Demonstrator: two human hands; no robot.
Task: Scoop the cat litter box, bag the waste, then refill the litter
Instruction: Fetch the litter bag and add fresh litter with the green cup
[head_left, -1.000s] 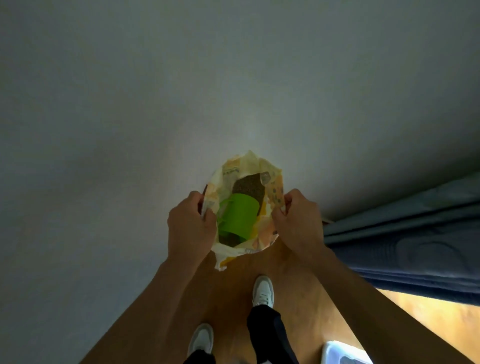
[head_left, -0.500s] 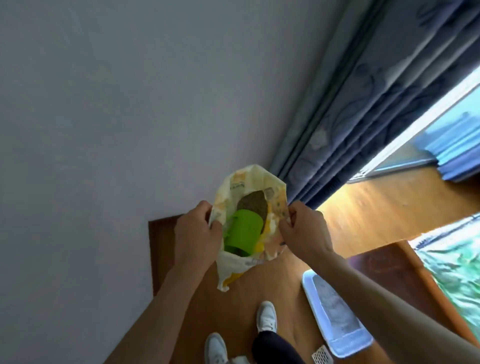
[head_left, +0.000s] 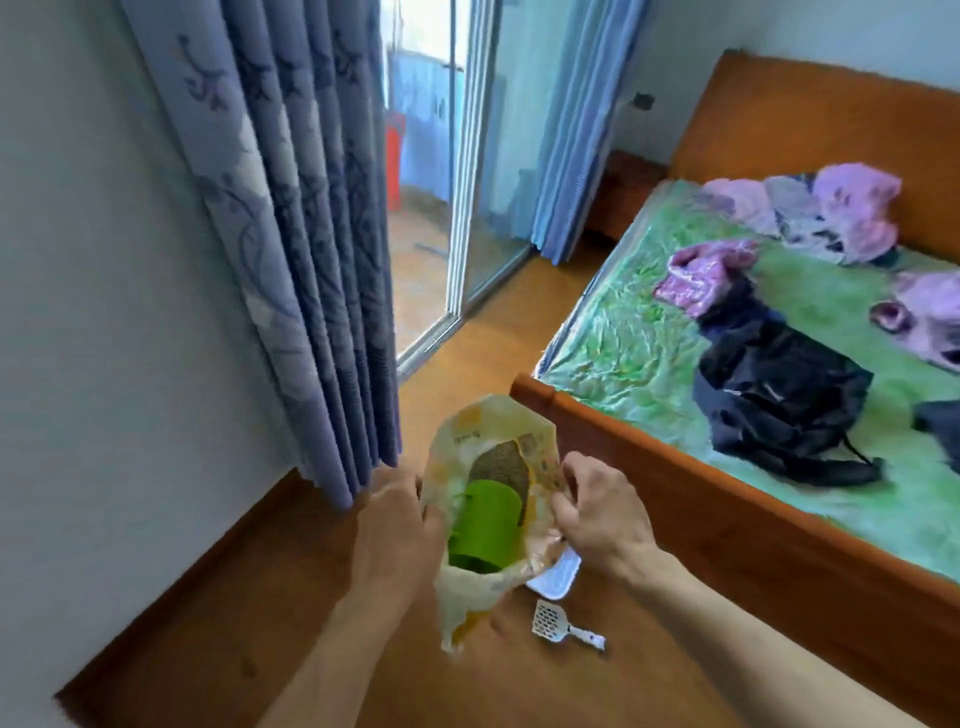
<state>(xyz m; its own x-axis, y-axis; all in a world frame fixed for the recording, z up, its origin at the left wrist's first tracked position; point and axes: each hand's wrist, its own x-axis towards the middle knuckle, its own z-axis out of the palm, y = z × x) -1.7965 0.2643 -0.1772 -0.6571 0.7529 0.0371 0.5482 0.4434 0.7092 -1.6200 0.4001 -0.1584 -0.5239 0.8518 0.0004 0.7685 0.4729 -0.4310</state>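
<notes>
View swung well right since half a second back: wall gone from most of frame, now blue curtain (head_left: 291, 218), open sliding door (head_left: 467, 171), and bed (head_left: 727, 395) with black clothing (head_left: 779, 384) and pink clothing (head_left: 852, 208) on it. Grip unchanged: left hand (head_left: 395, 530) pinching left edge of litter bag (head_left: 493, 431), right hand (head_left: 602, 514) pinching right edge, fingers curled on the plastic, mouth spread open between them. Bag held up off wooden floor (head_left: 208, 623), in front of the body. Green cup (head_left: 485, 525) inside bag, lying on grey-brown litter (head_left: 498, 465), same as before. Litter box (head_left: 558, 574) mostly hidden behind bag and right hand, only white corner showing; more was visible earlier. White scoop (head_left: 553, 621) lying on floor just beside box corner. Print on bag too blurred to read. Feet no longer in view.
</notes>
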